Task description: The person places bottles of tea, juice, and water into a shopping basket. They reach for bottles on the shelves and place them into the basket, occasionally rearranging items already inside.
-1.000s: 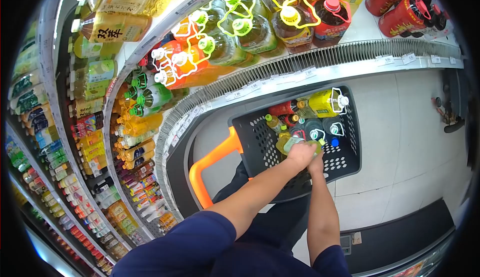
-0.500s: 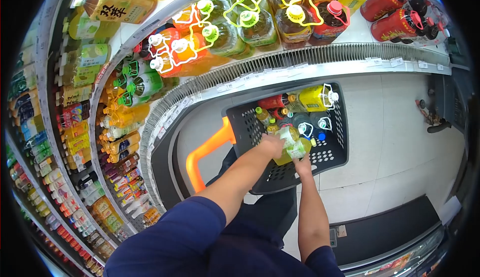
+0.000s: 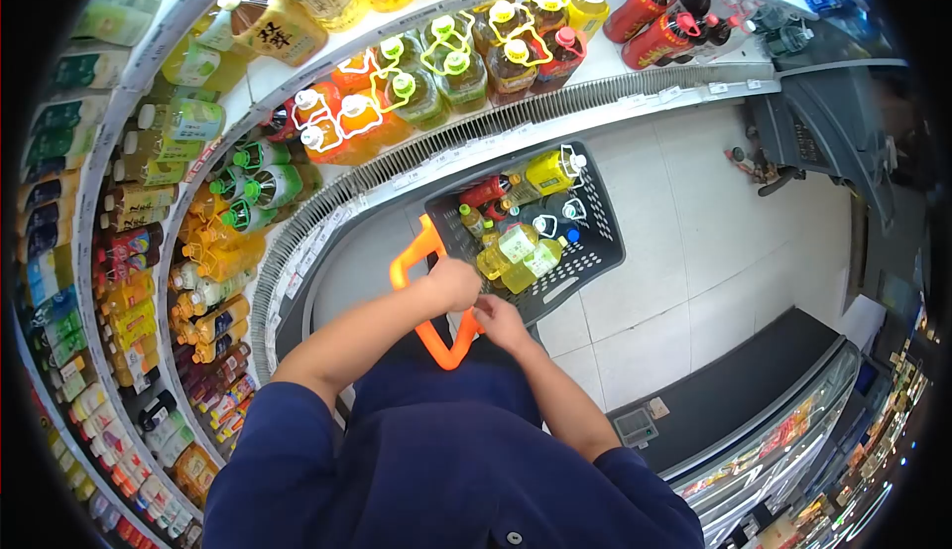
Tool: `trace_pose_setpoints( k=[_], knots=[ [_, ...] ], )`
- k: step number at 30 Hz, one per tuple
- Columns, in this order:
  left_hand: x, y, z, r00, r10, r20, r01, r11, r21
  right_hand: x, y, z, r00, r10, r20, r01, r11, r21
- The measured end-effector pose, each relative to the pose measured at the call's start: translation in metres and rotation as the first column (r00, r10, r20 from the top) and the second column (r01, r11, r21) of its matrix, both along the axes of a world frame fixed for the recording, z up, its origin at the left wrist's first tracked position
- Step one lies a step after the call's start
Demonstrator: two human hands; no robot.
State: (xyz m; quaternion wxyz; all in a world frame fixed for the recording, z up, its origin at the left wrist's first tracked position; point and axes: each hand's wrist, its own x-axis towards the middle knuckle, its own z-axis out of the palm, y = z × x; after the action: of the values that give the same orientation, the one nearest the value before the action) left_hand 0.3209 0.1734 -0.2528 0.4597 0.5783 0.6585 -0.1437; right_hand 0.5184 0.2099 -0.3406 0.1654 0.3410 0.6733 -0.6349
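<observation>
Shelves [image 3: 198, 202] curve round ahead and to the left of both hands, packed with bottles; big oil jugs [image 3: 446, 63] with loop handles sit on the tier beyond the hands. Pale floor tiles [image 3: 714, 212] off to the right.

Basket [image 3: 595, 251]: black, perforated walls, just ahead of the hands, loaded with bottles. Among them a yellow jug [image 3: 547, 170] at the far end and yellow-green bottles [image 3: 516, 256] nearest the hands.

Handle [image 3: 436, 336]: orange loop, rising from the basket's near end toward the body.

Left hand [image 3: 454, 283] closed, curled on the handle's upper part. Right hand [image 3: 501, 323] just beside it, fingers bent at the handle's lower bend; whether it truly grips cannot be told.

Judgement: the load looks heavy, all liquid. The plastic shell seems stiff, the handle rigid and smooth. The bottles lie loose and would likely shift or roll on a tilt. The handle's middle is the natural hold, keeping the basket level.
</observation>
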Motion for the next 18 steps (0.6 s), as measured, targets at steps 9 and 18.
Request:
trace_pose_setpoints(
  k=[9, 18],
  knots=[
    [0.001, -0.086, 0.074, 0.981, -0.119, -0.152, 0.155, 0.956, 0.251, -0.015, -0.08, 0.057, 0.999, -0.053, 0.0, 0.053, 0.995, 0.089],
    [0.005, -0.117, 0.07, 0.948, -0.213, -0.237, 0.308, 0.809, 0.501, -0.007, -0.122, 0.083, 0.971, -0.208, -0.115, 0.233, 0.927, 0.295]
  ],
)
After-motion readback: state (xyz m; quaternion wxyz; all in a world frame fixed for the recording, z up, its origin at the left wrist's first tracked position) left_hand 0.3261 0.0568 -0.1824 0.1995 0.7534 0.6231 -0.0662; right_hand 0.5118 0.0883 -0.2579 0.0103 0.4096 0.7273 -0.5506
